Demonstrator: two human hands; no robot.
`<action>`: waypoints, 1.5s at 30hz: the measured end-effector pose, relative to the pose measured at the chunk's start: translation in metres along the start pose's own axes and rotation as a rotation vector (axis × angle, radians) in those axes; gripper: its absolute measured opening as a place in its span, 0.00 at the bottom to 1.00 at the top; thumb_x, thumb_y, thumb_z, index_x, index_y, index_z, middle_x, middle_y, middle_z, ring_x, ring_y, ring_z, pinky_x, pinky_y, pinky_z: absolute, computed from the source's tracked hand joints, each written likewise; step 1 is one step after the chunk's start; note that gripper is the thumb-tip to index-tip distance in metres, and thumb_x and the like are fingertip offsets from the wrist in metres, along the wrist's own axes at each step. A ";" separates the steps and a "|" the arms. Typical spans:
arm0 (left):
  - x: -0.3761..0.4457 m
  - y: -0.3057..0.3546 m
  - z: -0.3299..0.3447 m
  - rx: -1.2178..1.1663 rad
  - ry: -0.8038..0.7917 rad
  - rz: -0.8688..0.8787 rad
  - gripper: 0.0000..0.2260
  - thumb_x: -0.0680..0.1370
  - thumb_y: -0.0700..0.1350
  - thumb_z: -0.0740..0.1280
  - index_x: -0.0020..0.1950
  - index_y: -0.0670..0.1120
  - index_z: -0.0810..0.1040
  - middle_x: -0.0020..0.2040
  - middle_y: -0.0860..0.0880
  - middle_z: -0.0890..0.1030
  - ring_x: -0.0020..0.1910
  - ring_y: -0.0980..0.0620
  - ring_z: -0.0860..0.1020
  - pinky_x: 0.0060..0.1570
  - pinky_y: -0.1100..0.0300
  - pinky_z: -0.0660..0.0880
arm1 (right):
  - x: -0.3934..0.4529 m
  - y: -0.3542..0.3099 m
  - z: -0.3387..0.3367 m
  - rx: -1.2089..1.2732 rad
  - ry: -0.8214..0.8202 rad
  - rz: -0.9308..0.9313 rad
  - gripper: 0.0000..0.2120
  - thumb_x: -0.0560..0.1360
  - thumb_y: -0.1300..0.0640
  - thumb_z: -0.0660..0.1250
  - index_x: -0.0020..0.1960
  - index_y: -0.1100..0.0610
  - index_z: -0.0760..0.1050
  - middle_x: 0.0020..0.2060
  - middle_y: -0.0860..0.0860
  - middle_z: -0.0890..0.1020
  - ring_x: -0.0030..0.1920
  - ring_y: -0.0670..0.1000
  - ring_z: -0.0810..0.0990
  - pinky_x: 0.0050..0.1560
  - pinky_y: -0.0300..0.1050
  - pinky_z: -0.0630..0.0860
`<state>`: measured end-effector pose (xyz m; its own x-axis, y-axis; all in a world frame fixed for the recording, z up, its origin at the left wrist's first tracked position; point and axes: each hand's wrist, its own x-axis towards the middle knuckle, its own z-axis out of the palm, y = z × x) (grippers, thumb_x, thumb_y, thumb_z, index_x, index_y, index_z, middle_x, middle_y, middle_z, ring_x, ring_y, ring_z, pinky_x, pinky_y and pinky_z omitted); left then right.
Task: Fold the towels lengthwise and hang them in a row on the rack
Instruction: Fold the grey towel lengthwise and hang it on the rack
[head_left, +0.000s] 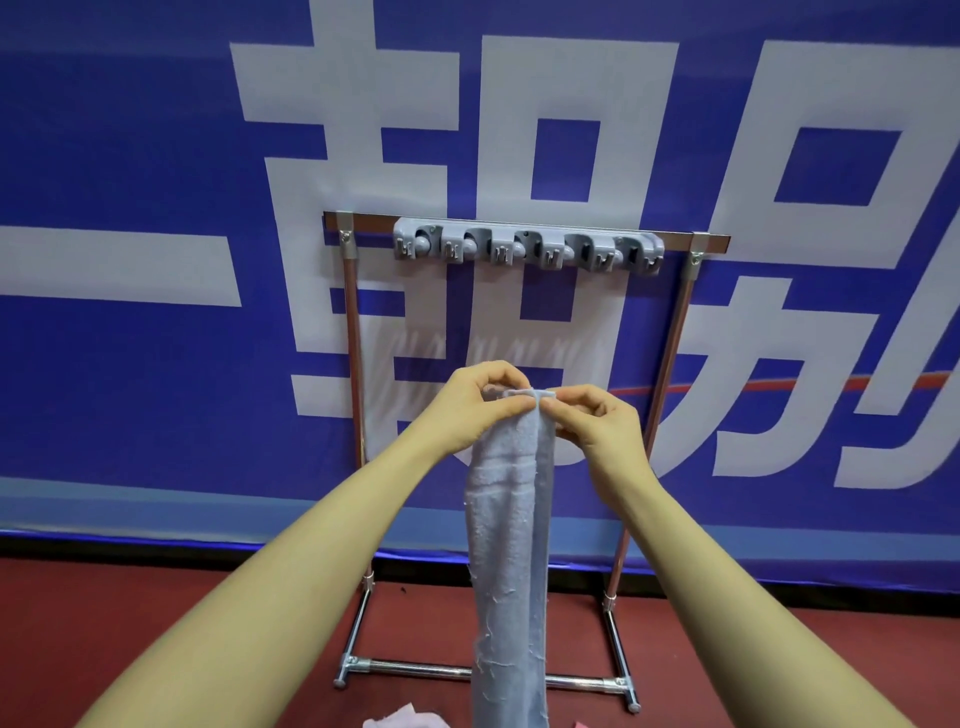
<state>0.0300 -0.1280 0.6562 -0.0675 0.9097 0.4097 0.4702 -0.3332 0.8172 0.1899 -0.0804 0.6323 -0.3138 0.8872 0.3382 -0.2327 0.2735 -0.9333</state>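
Observation:
A light blue towel (506, 545) hangs straight down in front of me, folded lengthwise into a narrow strip. My left hand (470, 410) pinches its top edge from the left. My right hand (597, 423) pinches the same top edge from the right, fingertips almost touching the left hand's. Behind them stands a metal rack (350, 332) whose top bar carries a grey holder strip (527, 248) with several clips and small hooks, all bare. The towel's top edge is well below the holder strip.
The rack's chrome feet (467, 671) rest on a red floor. A blue banner with large white characters (156, 260) covers the wall behind. A pink cloth (402, 719) lies at the bottom edge, and a small red scrap (581, 724) lies to the towel's right.

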 end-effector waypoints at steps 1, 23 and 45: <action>-0.001 0.001 0.001 0.020 -0.021 -0.002 0.02 0.76 0.43 0.68 0.46 0.50 0.78 0.45 0.52 0.79 0.41 0.60 0.75 0.45 0.67 0.75 | 0.000 0.000 0.000 0.004 -0.004 0.004 0.02 0.71 0.62 0.72 0.44 0.58 0.82 0.39 0.52 0.85 0.43 0.49 0.84 0.44 0.40 0.79; -0.001 0.006 -0.004 0.112 -0.071 0.054 0.02 0.79 0.47 0.63 0.50 0.51 0.72 0.42 0.53 0.73 0.39 0.56 0.71 0.40 0.65 0.72 | -0.004 -0.003 0.002 -0.103 -0.072 -0.128 0.05 0.74 0.67 0.68 0.45 0.58 0.80 0.41 0.50 0.84 0.45 0.47 0.82 0.47 0.39 0.78; -0.006 -0.005 -0.018 -0.108 0.072 -0.214 0.09 0.76 0.42 0.68 0.50 0.36 0.80 0.46 0.42 0.82 0.44 0.51 0.80 0.46 0.61 0.78 | 0.004 -0.009 0.000 -0.182 0.097 -0.132 0.01 0.73 0.65 0.70 0.43 0.61 0.79 0.36 0.49 0.82 0.38 0.43 0.79 0.41 0.33 0.77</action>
<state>0.0119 -0.1366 0.6572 -0.2197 0.9436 0.2475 0.3421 -0.1631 0.9254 0.1910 -0.0789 0.6421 -0.1997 0.8685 0.4536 -0.0935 0.4439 -0.8912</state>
